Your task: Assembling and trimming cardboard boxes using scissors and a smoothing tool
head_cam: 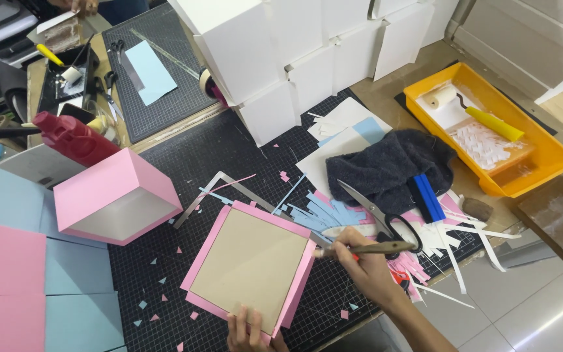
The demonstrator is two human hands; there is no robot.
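A square brown cardboard panel wrapped in pink paper (pixel 249 264) lies on the black cutting mat (pixel 229 146). My left hand (pixel 250 331) presses its near edge with the fingers on the cardboard. My right hand (pixel 366 264) grips a wooden-handled brush (pixel 366 248) whose tip touches the panel's right pink flap. Black-handled scissors (pixel 379 218) lie just beyond the brush, on pink and blue paper strips.
A pink-covered open box (pixel 115 195) stands to the left. White boxes (pixel 294 52) are stacked at the back. A dark cloth (pixel 389 166), a blue tool (pixel 428 197) and an orange tray (pixel 535 166) with a roller sit to the right. A metal square ruler (pixel 229 186) lies behind the panel. Pink and blue sheets (pixel 8 280) cover the left edge.
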